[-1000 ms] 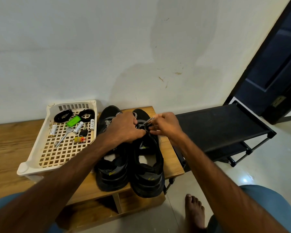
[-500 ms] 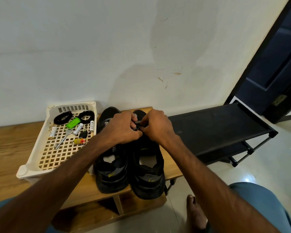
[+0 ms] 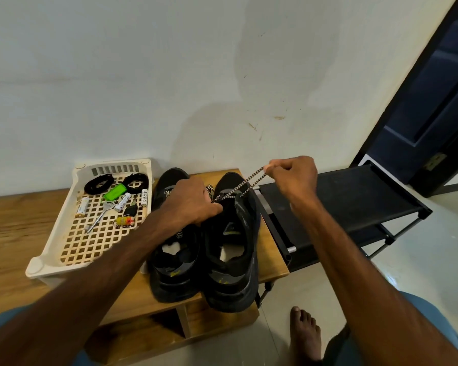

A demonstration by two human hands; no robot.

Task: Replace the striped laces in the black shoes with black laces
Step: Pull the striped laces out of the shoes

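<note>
A: Hands first. Right hand (image 3: 292, 175) pinches two strands of striped lace (image 3: 245, 184), pulled taut up and rightward from the right-side shoe (image 3: 232, 241). Left hand (image 3: 189, 204), fingers curled, grips that shoe at its eyelets.

B: Anything blocked?

A: Left hand and forearm cover the lacing of the left-side shoe (image 3: 173, 249). Both shoes stand on the tabletop (image 3: 11, 228), toes toward the wall.

B: Surroundings?

A: Cream lattice tray (image 3: 50, 247) just left, holding coiled black laces (image 3: 101, 183), green tag (image 3: 113, 192), batteries (image 3: 82, 207), key (image 3: 98, 219). Black rack (image 3: 341, 202) right; bare foot (image 3: 304, 334) on the floor.
</note>
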